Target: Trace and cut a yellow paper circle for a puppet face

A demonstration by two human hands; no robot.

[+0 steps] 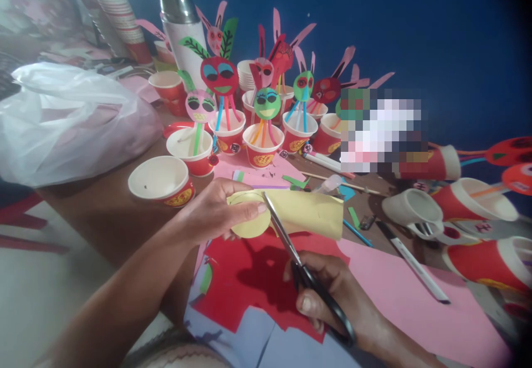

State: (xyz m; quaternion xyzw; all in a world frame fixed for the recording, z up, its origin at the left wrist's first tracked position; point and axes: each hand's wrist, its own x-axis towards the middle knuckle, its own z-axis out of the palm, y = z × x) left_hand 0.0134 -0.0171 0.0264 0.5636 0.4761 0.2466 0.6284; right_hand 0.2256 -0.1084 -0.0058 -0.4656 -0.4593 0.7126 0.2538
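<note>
Between the thumb and fingers of my left hand is a sheet of yellow paper, its left part cut to a rounded outline. A pair of scissors with black handles is in my right hand, thumb and fingers at the handle loops. The blades point up and left, their tips at the edge of the rounded part, close to my left thumb. Below both hands lies a cut sheet of red paper on top of pink paper.
Red-and-white paper cups with paper faces on straws stand behind. A white plastic bag lies at left, a flask at the back. Right are a white mug, a marker and tipped cups.
</note>
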